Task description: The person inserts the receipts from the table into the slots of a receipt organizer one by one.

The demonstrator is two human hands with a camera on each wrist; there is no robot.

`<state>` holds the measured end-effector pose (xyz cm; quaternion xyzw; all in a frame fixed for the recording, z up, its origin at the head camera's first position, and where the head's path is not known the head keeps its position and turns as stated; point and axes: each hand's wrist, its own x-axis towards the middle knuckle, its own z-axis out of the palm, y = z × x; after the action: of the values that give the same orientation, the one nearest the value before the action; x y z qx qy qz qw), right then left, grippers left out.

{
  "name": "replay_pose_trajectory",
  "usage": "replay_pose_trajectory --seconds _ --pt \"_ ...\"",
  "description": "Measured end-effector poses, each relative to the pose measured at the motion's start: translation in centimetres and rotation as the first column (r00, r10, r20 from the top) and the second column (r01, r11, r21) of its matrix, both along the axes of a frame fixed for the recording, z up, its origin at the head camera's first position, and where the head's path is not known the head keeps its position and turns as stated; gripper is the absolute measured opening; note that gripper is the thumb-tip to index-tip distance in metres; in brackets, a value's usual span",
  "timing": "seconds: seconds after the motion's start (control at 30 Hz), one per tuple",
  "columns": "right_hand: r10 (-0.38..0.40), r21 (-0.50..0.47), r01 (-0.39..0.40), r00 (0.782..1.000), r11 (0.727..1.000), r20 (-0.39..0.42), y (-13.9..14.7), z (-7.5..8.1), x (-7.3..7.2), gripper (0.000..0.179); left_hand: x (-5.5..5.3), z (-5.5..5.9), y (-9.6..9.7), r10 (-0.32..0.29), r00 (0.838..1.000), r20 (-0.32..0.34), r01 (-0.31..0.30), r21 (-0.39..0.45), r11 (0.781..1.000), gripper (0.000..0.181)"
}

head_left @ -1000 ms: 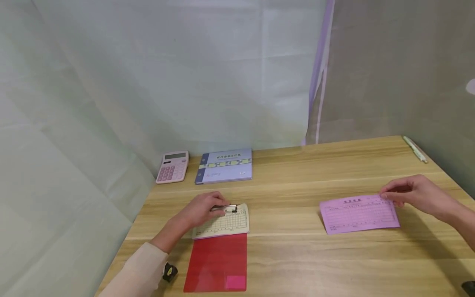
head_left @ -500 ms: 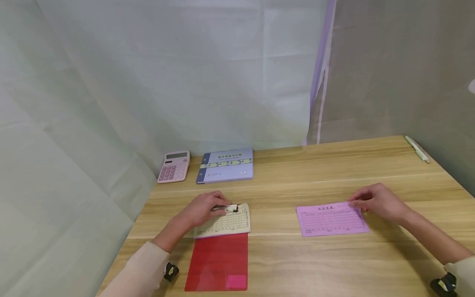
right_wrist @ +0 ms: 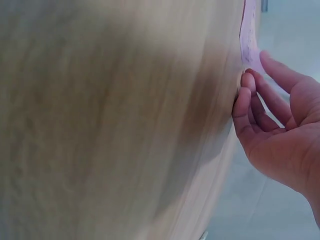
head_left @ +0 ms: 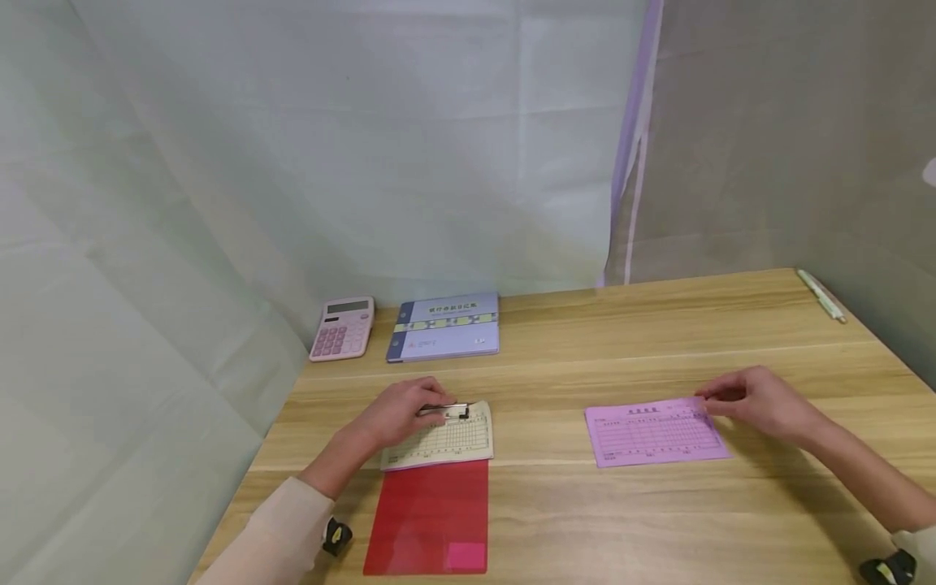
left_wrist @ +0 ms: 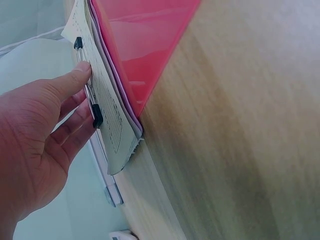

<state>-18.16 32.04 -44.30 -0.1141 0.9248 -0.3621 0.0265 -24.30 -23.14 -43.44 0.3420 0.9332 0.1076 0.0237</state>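
In the head view a red clipboard (head_left: 431,520) lies on the table with a pad of cream printed forms (head_left: 461,443) at its top. My left hand (head_left: 398,414) holds the clipboard's metal clip (left_wrist: 88,90), thumb on top and fingers behind its edge in the left wrist view. Layered sheets show under the cream form. To the right a pink printed slip (head_left: 654,435) lies flat. My right hand (head_left: 764,406) is at the slip's upper right corner. In the right wrist view its thumb and fingers (right_wrist: 243,102) stand apart beside the slip's edge.
A pink calculator (head_left: 342,329) and a blue account book (head_left: 444,327) lie at the back left of the wooden table (head_left: 556,520). A pale pen (head_left: 821,295) is near the far right edge. Pale cloth (head_left: 366,146) hangs behind the table.
My right hand has brought the pink slip left and laid it flat, then drawn slightly back to the right off its corner. The left hand stays on the clip.
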Motion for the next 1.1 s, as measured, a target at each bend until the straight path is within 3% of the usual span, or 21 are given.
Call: replay_pose_trajectory --seconds 0.2,0.57,0.73,1.1 --pt "0.016 0.037 -0.013 0.995 0.999 -0.099 -0.4 -0.7 -0.1 0.005 0.1 0.0 0.1 0.015 1.000 0.010 -0.015 -0.002 1.000 0.033" --pt "-0.009 0.044 0.014 0.994 0.999 -0.111 -0.3 -0.7 -0.2 0.005 0.2 0.0 0.0 0.009 1.000 -0.002 -0.009 0.000 1.000 0.034" --pt "-0.014 0.004 0.014 0.998 1.000 -0.068 -0.2 -0.1 -0.4 0.005 0.3 -0.1 -0.1 -0.027 0.998 -0.051 0.027 0.004 1.000 0.033" --pt "0.027 -0.189 -0.020 0.999 0.982 0.031 -1.8 2.2 -1.8 0.013 0.5 -0.2 0.0 -0.013 0.998 -0.057 0.013 -0.006 1.000 0.034"
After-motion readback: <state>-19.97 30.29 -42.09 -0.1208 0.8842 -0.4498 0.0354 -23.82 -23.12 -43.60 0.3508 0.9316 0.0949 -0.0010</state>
